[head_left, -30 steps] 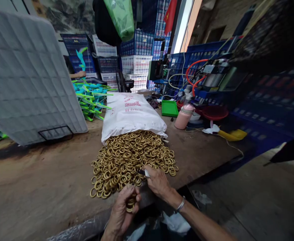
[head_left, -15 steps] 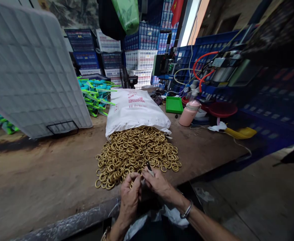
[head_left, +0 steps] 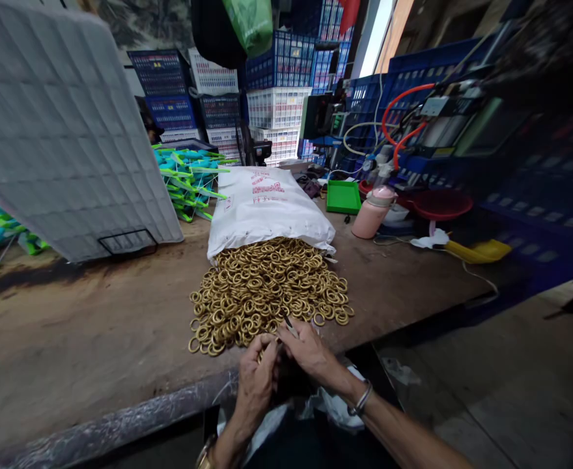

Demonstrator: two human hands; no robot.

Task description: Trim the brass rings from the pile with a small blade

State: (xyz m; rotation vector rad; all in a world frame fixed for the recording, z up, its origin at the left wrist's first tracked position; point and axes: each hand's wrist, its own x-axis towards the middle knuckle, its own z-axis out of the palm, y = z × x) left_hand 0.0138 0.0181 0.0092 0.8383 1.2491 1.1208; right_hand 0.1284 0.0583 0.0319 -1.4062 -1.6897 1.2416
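Observation:
A heap of gold-coloured rings spills from the mouth of a white printed sack onto the table. At the heap's near edge, my left hand is closed, thumb against curled fingers, on a gold ring that shows only in part. My right hand meets it fingertip to fingertip. Its fingers are wrapped round a slim tool with a dark tip and a pale body, which slants up and left over the rings. Where the fingertips meet, the working end is hidden.
A grey ribbed panel stands at left, beside blue-and-green plastic pieces. To the right are a green tray, a pink bottle, a red dish and a yellow scoop. The wrapped table edge runs along the front.
Both hands stay together at the heap's near edge, with the ring and the slim tool still held. The view has shifted slightly, so the table and sack appear higher.

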